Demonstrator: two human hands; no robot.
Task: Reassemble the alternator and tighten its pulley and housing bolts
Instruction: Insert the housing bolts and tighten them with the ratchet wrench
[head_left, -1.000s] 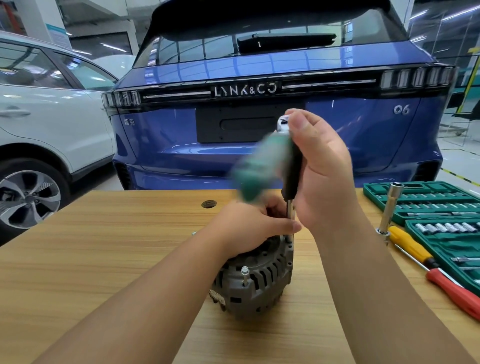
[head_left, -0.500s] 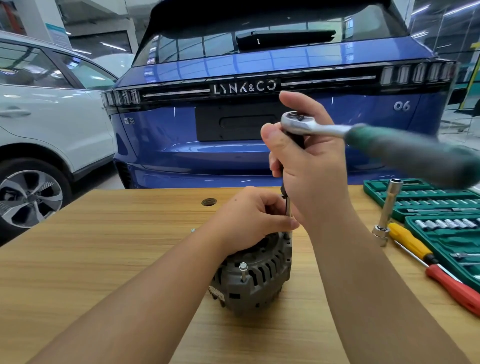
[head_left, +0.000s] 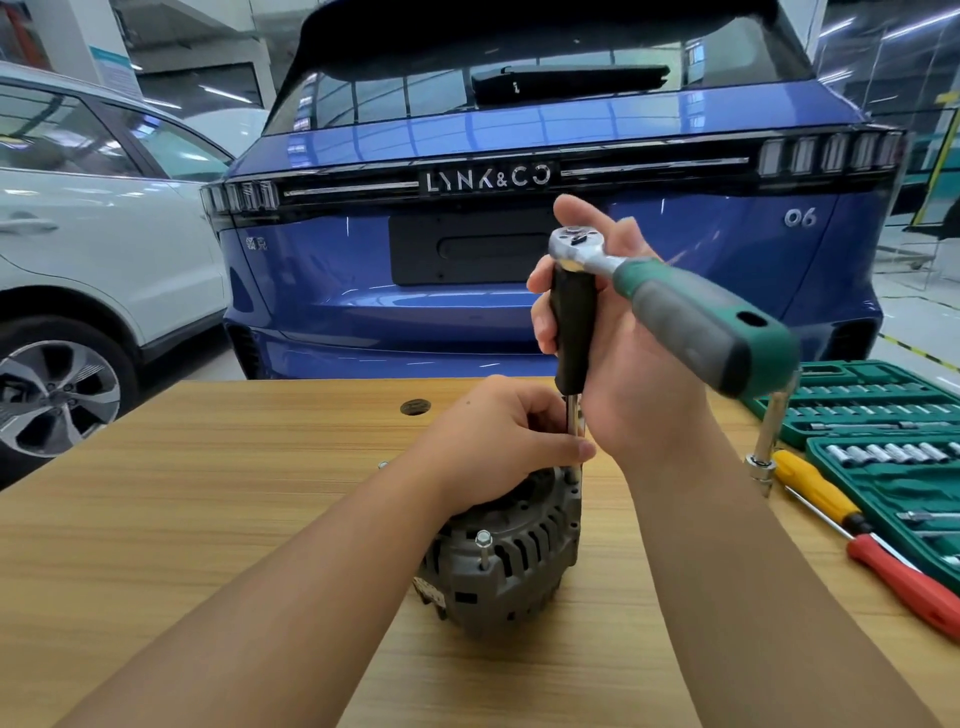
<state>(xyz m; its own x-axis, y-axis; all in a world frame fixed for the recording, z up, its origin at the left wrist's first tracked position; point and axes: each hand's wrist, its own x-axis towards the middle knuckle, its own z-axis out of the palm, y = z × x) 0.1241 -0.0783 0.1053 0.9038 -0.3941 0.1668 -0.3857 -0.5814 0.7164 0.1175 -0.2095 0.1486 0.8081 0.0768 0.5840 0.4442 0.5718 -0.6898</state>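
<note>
Alternator (head_left: 511, 556) stands on wooden table (head_left: 156, 519), one housing bolt (head_left: 483, 540) protruding. Left hand (head_left: 498, 441) grips driver shaft (head_left: 573, 418) at housing; right hand (head_left: 623, 353) clasps black driver handle (head_left: 571, 322) under ratchet (head_left: 675, 306). Blue car (head_left: 519, 208) behind

Two hands (head_left: 498, 441) (head_left: 631, 332), one alternator (head_left: 511, 558), one ratchet (head_left: 670, 306), two screwdrivers (head_left: 815, 488) (head_left: 914, 590), one socket set (head_left: 883, 415), two cars (head_left: 519, 234) (head_left: 93, 234).

Blue car (head_left: 519, 322) tailgate: "LYNK&CO" badge, "06" at right.
</note>
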